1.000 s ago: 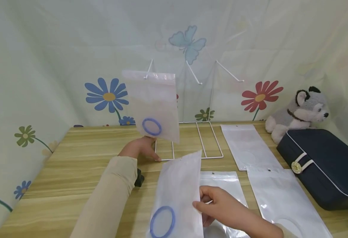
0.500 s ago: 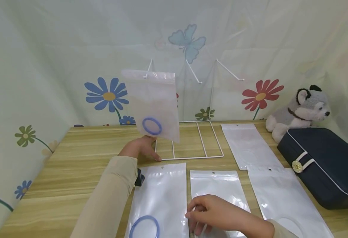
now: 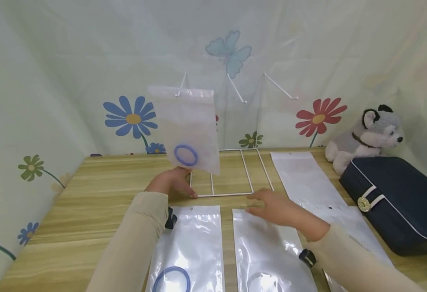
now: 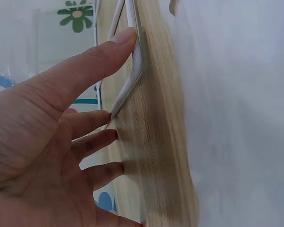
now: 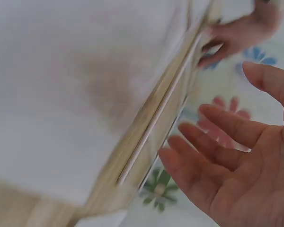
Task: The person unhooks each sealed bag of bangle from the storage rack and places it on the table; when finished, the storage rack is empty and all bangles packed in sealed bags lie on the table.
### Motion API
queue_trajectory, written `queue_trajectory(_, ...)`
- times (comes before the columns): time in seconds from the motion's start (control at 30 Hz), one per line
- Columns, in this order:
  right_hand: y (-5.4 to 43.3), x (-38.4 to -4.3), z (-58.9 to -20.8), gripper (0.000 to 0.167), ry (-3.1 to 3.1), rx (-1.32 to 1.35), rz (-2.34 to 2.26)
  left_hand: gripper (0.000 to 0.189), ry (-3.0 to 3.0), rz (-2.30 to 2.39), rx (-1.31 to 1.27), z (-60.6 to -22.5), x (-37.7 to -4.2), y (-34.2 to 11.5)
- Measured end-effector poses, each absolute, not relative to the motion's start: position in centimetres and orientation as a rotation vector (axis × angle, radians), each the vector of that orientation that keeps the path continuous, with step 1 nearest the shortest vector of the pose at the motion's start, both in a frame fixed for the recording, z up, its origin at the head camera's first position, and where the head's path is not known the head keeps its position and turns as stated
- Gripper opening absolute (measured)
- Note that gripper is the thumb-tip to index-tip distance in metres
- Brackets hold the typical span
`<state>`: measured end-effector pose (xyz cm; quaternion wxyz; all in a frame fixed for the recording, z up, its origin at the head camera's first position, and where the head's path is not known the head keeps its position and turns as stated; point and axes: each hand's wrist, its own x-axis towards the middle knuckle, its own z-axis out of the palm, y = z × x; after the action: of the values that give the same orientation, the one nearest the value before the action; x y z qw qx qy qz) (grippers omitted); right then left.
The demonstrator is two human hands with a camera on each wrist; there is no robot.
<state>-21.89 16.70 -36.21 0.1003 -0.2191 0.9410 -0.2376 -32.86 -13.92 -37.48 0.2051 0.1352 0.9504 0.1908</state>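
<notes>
A white wire display rack (image 3: 231, 195) stands against the wall, with several slanted hooks. My left hand (image 3: 171, 182) rests at the rack base's front left corner, its thumb (image 4: 116, 47) on the wire and its other fingers spread at the tabletop. From the left hook hangs a white zip bag with a blue ring (image 3: 189, 125). My right hand (image 3: 277, 207) holds nothing; its fingers are apart and relaxed near the base's front bar, above a flat bag with a clear round window (image 3: 264, 247). Left of that lies a flat bag with a blue ring (image 3: 191, 243).
Further bags lie at the right, one at the back (image 3: 305, 178) and one nearer (image 3: 359, 227), partly behind my right arm. A dark blue case (image 3: 400, 198) and a plush dog (image 3: 367, 138) stand at the table's right side. A flowered curtain (image 3: 89, 81) closes the back.
The blue-ringed bag my right hand held has been laid flat on the table and let go. My right hand has moved forward to the rack's front bar. The left hand stays put.
</notes>
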Motion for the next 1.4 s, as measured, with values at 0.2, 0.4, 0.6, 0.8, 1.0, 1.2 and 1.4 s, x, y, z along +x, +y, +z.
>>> queue_trajectory(0.2, 18.8, -27.7, -38.0, 0.057, 2.876, -0.555, -0.437, 0.101, 2.642, 0.551, 0.367, -37.5, -32.5, -13.8)
queue_trajectory(0.4, 19.0, -30.5, -38.9, 0.074, 2.843, -0.449, -0.390, 0.103, 2.649, 0.584, 0.356, -37.4, -32.5, -13.9)
queue_trajectory(0.6, 19.2, -31.1, -39.0, 0.083, 2.784, -0.358, -0.407, 0.104, 2.649, 0.578, 0.350, -37.6, -32.5, -13.8)
queue_trajectory(0.8, 19.9, -31.4, -38.6, 0.081, 2.756, -0.449, -0.361, 0.104, 2.659, 0.570, 0.347, -37.7, -32.6, -13.8)
queue_trajectory(1.0, 20.3, -31.5, -38.5, 0.054, 2.768, -0.466, -0.358, 0.098, 2.653, 0.570, 0.345, -38.6, -32.4, -14.0)
queue_trajectory(1.2, 19.7, -31.3, -38.1, 0.039, 2.776, -0.455, -0.356, 0.086, 2.612, 0.581, 0.432, -38.3, -31.8, -15.6)
queue_trajectory(1.4, 19.5, -31.5, -37.7, 0.043, 2.796, -0.466, -0.358, 0.049, 2.587, 0.851, 0.590, -34.2, -30.9, -18.2)
